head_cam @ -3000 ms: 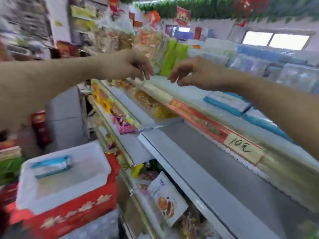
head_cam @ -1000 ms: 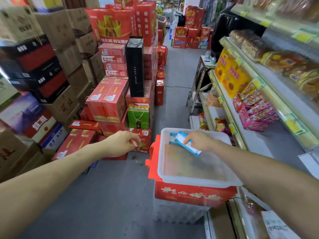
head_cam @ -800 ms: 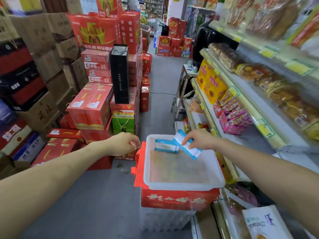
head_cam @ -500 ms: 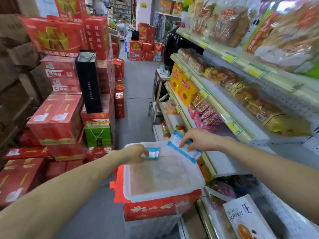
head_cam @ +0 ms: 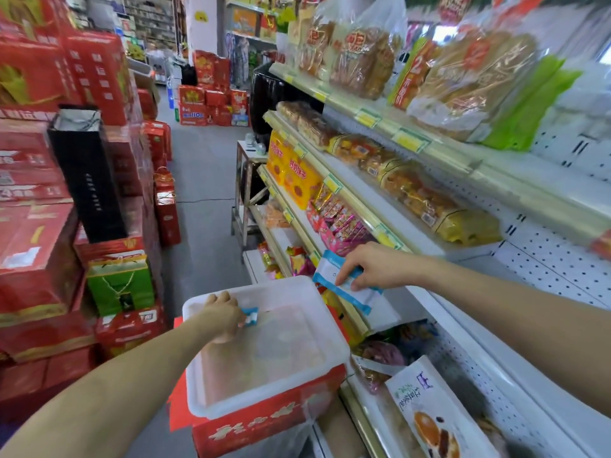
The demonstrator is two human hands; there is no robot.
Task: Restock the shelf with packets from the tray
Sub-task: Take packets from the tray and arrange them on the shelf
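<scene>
A white plastic tray [head_cam: 334, 345] sits on a red carton in the aisle. My left hand [head_cam: 223, 317] reaches into its far left corner and closes on a blue-and-white packet [head_cam: 250, 316], most of which the hand hides. My right hand [head_cam: 377, 267] pinches a second blue-and-white packet [head_cam: 347, 290] and holds it in the air past the tray's far right corner, close to the shelf edge. The shelf [head_cam: 413, 256] runs along the right with several tiers.
Stacked red cartons [head_cam: 36, 252], a black bag [head_cam: 87, 173] and a green gift bag [head_cam: 120, 284] crowd the left of the aisle. The shelves hold bread bags [head_cam: 363, 57], yellow packs [head_cam: 292, 176] and pink packets [head_cam: 344, 226]. A white snack pack [head_cam: 433, 414] leans at the lower right.
I turned from the shelf to the tray. My right hand lifted one packet out and carried it rightward toward the shelf. My left hand moved into the tray and took hold of the other packet.
</scene>
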